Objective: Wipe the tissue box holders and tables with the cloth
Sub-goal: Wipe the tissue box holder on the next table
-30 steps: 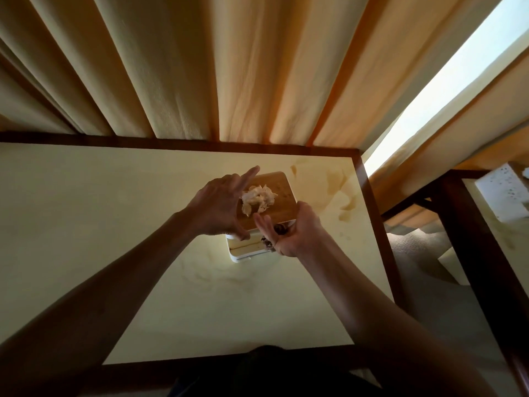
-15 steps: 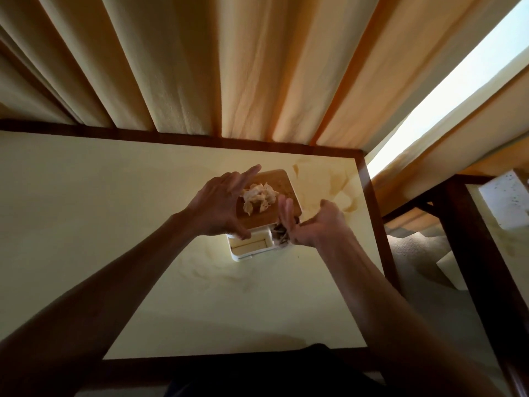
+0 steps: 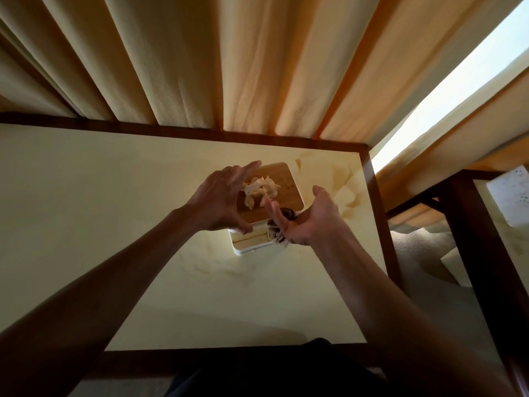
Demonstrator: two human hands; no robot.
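Head view: at 1 o'clock on the cream worktop (image 3: 114,213), the left hand (image 3: 220,199) still grips the white wooden-lidded tissue box holder (image 3: 284,181) while the right hand (image 3: 313,219) has rolled palm-up at its 5 o'clock corner, half-spread fingers (image 3: 273,214) pinching the dark cloth (image 3: 275,234), likely wiping round the side.

Two tables (image 3: 86,224) (image 3: 469,253), one holder (image 3: 283,179), one cloth (image 3: 275,234)
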